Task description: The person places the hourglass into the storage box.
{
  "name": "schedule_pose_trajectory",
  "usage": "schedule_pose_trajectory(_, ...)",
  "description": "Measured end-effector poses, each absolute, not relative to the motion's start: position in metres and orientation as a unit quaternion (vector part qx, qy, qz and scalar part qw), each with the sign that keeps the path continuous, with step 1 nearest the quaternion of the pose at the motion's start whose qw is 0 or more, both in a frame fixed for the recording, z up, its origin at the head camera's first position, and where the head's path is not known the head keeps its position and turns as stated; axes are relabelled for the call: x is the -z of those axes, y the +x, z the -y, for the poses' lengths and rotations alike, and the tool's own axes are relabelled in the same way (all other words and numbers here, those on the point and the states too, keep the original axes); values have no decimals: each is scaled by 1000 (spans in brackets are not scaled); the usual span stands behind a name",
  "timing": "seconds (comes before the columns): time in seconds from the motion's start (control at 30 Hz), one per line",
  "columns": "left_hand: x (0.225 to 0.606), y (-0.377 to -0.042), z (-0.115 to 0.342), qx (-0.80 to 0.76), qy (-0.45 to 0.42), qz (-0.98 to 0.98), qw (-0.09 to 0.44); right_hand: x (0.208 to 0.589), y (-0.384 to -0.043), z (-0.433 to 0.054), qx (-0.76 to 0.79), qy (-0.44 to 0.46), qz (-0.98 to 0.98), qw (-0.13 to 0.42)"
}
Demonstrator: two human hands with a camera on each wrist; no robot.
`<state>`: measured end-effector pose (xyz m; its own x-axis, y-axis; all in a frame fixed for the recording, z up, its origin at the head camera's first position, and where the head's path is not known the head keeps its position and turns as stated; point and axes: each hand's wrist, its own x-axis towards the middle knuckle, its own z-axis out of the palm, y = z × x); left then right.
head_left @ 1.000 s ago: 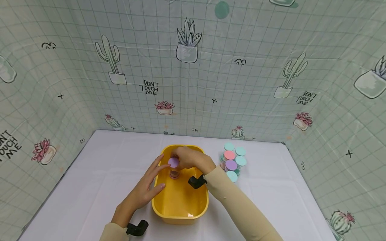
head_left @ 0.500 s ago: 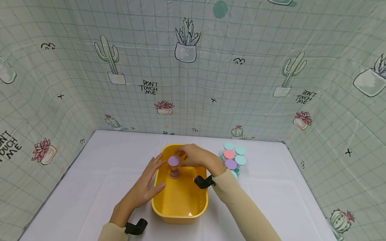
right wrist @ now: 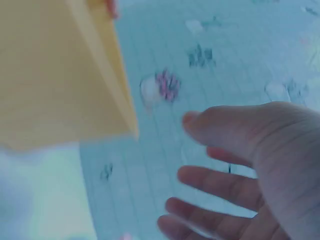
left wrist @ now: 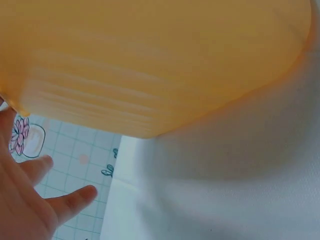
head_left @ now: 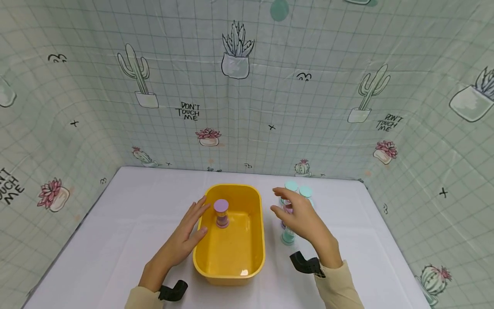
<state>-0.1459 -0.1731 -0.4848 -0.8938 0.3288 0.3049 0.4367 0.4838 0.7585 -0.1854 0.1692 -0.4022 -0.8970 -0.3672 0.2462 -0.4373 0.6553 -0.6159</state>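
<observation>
A small sand timer [head_left: 221, 207] with a purple cap stands upright inside the yellow bin [head_left: 231, 262], near its back left. My left hand [head_left: 178, 243] lies along the bin's left rim, fingers spread and fairly straight. The left wrist view shows the bin's outer wall [left wrist: 165, 65] beside that hand. My right hand [head_left: 302, 216] is to the right of the bin, fingers apart, holding nothing. It is over or in front of a cluster of sand timers and covers much of it; mint caps [head_left: 306, 191] and a teal base [head_left: 287, 237] show around it.
The bin's right wall [head_left: 263, 231] stands between the timer in it and the cluster. A white cloth covers the table [head_left: 127, 223]. Behind hangs a gridded curtain [head_left: 247, 107] printed with cacti. Black cameras are strapped to both wrists.
My right hand has let go of the purple-capped timer in the bin and moved right, out over the bin's edge to the cluster. My left hand has stayed at the rim.
</observation>
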Motion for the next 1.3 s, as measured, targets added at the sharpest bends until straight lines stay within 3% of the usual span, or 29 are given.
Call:
schedule_pose_trajectory(0.27,487,-148,172,466,-229,853,51,421,-155,-216,-339,144,924,106)
schedule_pose_trajectory(0.5,489,-149,172,468,-226,852,54,440,-146,-227,-347,73,931,85)
schedule_pose_trajectory(0.83,487,-148,171,468,-224,853,54,467,-145,-218,-367,-8,930,14)
schedule_pose_trajectory(1.3,487,-147,171,470,-217,854,52,479,-150,-204,-391,4,920,41)
